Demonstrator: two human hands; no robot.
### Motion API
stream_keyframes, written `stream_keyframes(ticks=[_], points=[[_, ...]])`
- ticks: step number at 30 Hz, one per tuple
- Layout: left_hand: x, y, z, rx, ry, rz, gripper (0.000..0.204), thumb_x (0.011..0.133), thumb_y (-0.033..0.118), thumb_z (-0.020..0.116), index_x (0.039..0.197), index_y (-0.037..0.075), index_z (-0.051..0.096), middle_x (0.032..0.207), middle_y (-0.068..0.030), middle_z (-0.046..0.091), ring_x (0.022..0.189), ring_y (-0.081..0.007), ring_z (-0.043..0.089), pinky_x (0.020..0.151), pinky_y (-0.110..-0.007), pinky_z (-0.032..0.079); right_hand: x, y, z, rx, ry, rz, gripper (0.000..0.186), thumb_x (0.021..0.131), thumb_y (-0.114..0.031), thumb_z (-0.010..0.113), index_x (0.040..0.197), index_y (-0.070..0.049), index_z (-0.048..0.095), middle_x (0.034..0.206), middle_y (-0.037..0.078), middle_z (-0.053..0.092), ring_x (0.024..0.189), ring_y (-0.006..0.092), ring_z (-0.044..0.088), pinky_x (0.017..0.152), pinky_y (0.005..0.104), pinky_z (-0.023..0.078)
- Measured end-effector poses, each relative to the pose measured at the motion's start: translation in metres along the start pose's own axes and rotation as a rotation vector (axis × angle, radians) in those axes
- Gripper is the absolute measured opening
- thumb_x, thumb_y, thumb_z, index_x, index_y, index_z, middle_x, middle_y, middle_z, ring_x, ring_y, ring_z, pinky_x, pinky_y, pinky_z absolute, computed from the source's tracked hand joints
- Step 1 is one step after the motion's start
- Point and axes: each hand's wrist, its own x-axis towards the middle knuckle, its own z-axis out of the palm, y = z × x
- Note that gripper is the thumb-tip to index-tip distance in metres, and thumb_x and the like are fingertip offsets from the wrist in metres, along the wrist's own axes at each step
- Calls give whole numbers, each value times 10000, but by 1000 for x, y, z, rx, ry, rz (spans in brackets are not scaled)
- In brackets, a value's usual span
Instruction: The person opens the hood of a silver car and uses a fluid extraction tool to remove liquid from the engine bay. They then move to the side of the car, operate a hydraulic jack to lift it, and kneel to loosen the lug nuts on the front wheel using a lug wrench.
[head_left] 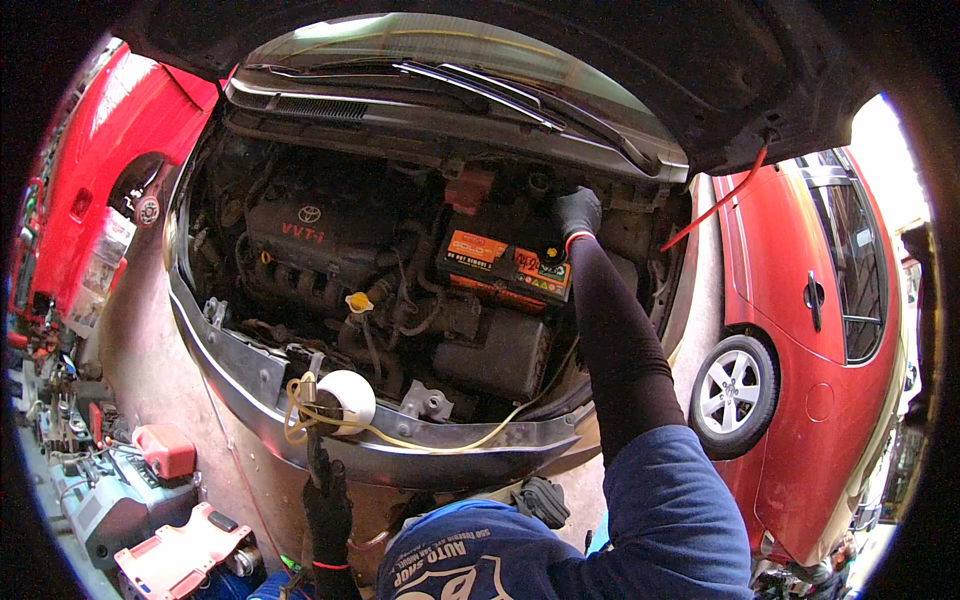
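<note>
While one battery (pixel 507 272) neighbours the right hand (pixel 578 213) and one container (pixel 352 392) the left (pixel 328 508), grips are unclear.

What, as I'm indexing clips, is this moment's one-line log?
left hand: near tube | right hand: beside battery | grips: unclear | hood: open

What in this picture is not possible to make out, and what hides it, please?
All in the head view:
- Right hand: its fingertips, and what they touch, are hidden by the hand itself.
- Left hand: dark glove against a dark bumper; its grip cannot be told.
- Hose: its far end goes out of sight near the right sleeve.
- Hood: cut off by the top edge.
</note>
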Motion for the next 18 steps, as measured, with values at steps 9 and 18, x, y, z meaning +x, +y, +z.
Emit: stream_keyframes(ticks=[9, 18], points=[[10, -20, 0, 145, 40, 228, 485, 1003, 289, 557, 1424, 59, 483, 926, -231, 631, 584, -272, 522, 557, -429, 432, 0, 0, 1, -44, 0, 3, 206, 822, -223, 704, 974, -93, 750, 1059, 185, 711, 1017, 368, 685, 861, 447, 555], [0, -6, 0, 40, -17, -81, 471, 1012, 262, 535, 1437, 70, 466, 1071, -275, 641, 670, -380, 566, 617, -465, 450, 1, 0, 4, -51, 0, 18, 186, 870, -182, 636, 981, -85, 750, 1060, 187, 713, 1007, 374, 690, 838, 450, 562]])
